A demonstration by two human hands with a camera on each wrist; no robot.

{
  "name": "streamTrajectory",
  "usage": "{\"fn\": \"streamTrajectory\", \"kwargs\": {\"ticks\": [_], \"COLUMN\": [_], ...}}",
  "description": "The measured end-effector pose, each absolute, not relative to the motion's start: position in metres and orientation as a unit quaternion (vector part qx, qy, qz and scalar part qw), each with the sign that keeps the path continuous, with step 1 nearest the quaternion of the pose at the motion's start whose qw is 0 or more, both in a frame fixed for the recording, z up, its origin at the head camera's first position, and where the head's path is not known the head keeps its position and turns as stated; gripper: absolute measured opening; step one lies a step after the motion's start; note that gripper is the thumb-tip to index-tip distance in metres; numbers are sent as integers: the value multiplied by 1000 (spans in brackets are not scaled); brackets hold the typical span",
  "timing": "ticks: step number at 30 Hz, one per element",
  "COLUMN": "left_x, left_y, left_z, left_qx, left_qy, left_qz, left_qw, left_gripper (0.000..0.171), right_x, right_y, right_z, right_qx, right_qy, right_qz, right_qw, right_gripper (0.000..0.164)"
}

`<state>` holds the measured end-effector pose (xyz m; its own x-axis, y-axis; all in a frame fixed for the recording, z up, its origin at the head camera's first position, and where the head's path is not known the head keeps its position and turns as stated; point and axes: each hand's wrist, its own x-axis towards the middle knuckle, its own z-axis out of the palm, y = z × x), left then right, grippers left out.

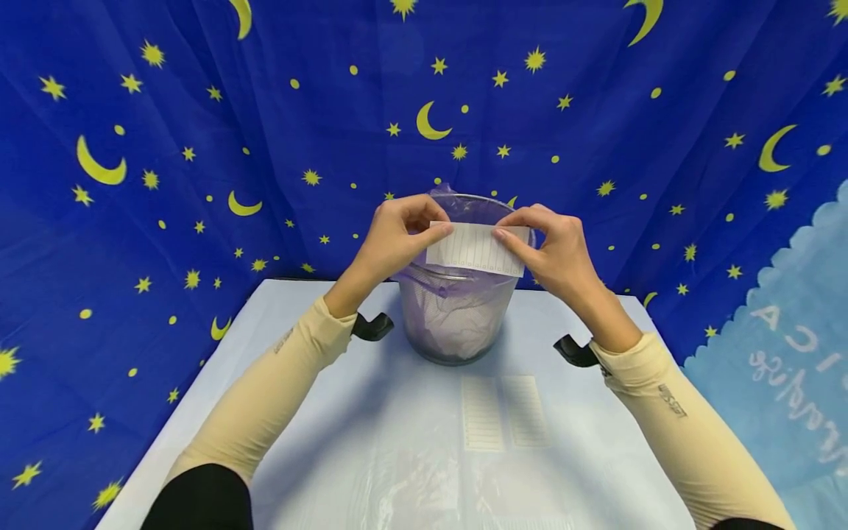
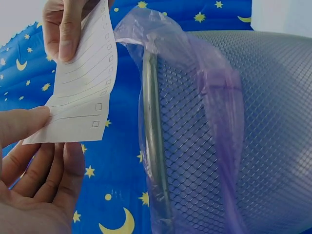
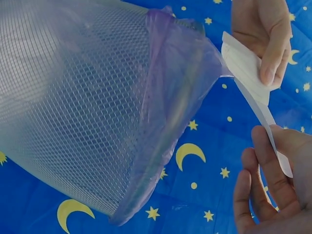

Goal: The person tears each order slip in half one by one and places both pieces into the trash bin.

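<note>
Two printed paper strips point(image 1: 482, 414) lie side by side on the white table point(image 1: 331, 456), flat so their lines show; farther off, the left hand point(image 1: 400, 232) and right hand point(image 1: 555, 249) both pinch a lined slip point(image 1: 472, 249), thumbs on its near face, a spaced grip that seems to keep it steady; the slip is just above the mouth of a mesh bin point(image 1: 457, 327), upright on the table; a purple bag point(image 2: 224, 97) folds over the rim, probably to stop it sliding in; behind hangs a starry cloth point(image 1: 344, 110).

Both hands point(image 1: 401, 230) are partly hiding the paper strip point(image 1: 472, 250); the table point(image 1: 596, 442) is running off-picture at its near edge.
</note>
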<state>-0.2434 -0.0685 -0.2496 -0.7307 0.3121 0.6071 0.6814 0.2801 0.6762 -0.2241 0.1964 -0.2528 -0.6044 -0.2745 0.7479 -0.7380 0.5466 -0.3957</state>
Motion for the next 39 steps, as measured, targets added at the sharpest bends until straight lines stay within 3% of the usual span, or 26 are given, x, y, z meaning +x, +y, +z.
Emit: {"fn": "streamTrajectory", "kwargs": {"ticks": [39], "left_x": [-284], "left_y": [-59], "left_z": [-252], "left_qx": [-265], "left_qy": [-815], "left_qz": [-486], "left_qw": [169], "left_gripper": [7], "right_x": [-265], "right_y": [197], "right_z": [-268], "right_qx": [249], "right_qy": [-839], "right_qz": [374], "right_qw": [308], "right_gripper": [15]}}
